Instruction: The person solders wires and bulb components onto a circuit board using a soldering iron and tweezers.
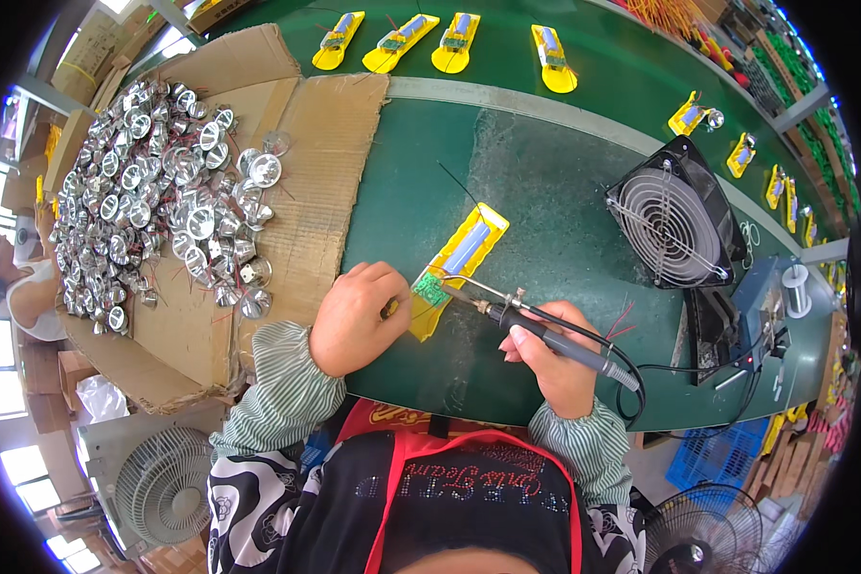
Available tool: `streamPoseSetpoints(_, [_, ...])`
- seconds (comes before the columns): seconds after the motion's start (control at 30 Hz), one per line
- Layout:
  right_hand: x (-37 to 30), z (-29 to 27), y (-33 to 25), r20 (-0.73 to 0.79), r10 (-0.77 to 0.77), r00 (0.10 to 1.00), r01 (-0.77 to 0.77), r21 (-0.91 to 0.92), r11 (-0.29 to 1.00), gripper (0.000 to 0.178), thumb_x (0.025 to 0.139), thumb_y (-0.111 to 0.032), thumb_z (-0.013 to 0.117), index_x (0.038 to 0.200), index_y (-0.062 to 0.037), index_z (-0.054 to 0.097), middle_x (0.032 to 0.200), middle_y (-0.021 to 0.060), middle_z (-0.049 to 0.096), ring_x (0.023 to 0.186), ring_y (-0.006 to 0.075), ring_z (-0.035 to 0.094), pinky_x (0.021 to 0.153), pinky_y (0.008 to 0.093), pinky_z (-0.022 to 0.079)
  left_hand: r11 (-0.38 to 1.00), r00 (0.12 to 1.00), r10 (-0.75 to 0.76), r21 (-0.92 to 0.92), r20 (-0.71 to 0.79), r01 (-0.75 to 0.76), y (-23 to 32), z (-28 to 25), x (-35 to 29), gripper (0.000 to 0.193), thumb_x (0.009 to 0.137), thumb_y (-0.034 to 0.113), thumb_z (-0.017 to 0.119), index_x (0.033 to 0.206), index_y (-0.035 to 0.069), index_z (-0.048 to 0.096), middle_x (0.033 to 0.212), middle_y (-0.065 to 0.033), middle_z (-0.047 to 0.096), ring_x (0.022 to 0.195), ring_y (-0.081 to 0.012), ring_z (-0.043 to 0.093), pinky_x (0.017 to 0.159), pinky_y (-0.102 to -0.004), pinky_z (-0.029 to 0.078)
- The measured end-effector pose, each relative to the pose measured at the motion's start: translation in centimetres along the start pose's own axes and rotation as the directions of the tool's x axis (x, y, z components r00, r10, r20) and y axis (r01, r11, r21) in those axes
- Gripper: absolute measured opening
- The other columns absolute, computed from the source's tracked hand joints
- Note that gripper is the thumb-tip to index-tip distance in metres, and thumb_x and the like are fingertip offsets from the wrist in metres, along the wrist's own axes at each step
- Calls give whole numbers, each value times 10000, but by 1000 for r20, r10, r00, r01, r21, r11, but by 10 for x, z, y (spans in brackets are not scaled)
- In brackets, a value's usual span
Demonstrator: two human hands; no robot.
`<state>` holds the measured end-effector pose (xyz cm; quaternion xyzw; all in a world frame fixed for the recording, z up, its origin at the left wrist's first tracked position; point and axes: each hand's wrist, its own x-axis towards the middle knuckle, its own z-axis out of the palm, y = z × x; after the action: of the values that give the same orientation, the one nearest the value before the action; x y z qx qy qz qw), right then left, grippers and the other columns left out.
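Gripping a grey-and-black soldering iron (569,344), the right hand (557,362) sat at about four o'clock from the yellow casing (457,266), with thumb and fingers closed around the handle. I saw the iron's tip pointing toward ten o'clock, over the green circuit board (430,290) at the casing's near end; I could not tell whether they touched. The left hand (359,318) lay at eight o'clock, just beside the casing, its fingers curled inward. A small yellow-and-dark bit (389,308) showed there, but I could not make out what it was or whether the fingers were closed on it.

The casing rested tilted toward one o'clock on the green worktop (545,220), a blue cell (467,249) lying along its upper part. Farther out, between nine and ten, I had an open cardboard box (306,163) heaped with silver reflectors (143,201). A black fan (668,225) stood between two and three o'clock, and a spool (795,290) at three. Beyond the worktop, more yellow casings (456,43) were spread from eleven o'clock round past two.
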<state>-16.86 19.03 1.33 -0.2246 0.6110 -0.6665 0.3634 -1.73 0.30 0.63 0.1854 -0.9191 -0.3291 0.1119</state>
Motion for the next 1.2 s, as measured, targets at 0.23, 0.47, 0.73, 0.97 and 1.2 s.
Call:
streamPoseSetpoints(0.23, [-2, -2, 2, 33, -5, 999, 5, 1, 1000, 162, 778, 7, 629, 907, 58, 547, 731, 116, 645, 631, 121, 615, 565, 240, 512, 1000, 1000, 5, 16, -21, -5, 2, 1, 0, 63, 724, 48, 603, 738, 16, 550, 765, -117, 558, 734, -312, 531, 652, -389, 436])
streamPoseSetpoints(0.47, [0, 1, 4, 54, 5, 999, -5, 7, 1000, 158, 781, 6, 630, 909, 54, 550, 736, 110, 645, 638, 120, 618, 571, 239, 515, 997, 999, -26, 65, -45, 29, 3, 4, -2, 88, 735, 63, 620, 743, 17, 545, 775, -112, 553, 736, -300, 524, 656, -383, 426])
streamPoseSetpoints(0.73, [3, 2, 8, 59, 3, 998, -4, 6, 1000, 166, 779, 3, 635, 912, 55, 550, 736, 110, 646, 635, 119, 620, 568, 239, 516, 998, 996, -28, 52, -80, 32, 3, 11, 1, 79, 733, 65, 617, 740, 19, 553, 754, -114, 538, 724, -303, 517, 644, -385, 424])
streamPoseSetpoints(0.97, [4, 1, 10, 64, -9, 998, 12, -49, 999, 172, 773, 1, 640, 909, 56, 551, 724, 102, 649, 624, 115, 618, 566, 235, 511, 998, 997, -43, 46, -67, 47, 5, 9, 3, 69, 723, 55, 613, 735, 21, 553, 747, -112, 536, 717, -299, 514, 637, -384, 424])
streamPoseSetpoints(1.2, [1, -3, 1, 19, -10, 1000, 10, 5, 1000, 159, 787, 13, 622, 912, 56, 536, 735, 125, 643, 630, 130, 621, 568, 246, 518, 999, 997, -34, 36, -67, 37, 3, 10, 2, 70, 722, 56, 613, 731, 23, 552, 749, -113, 536, 721, -299, 515, 637, -385, 424])
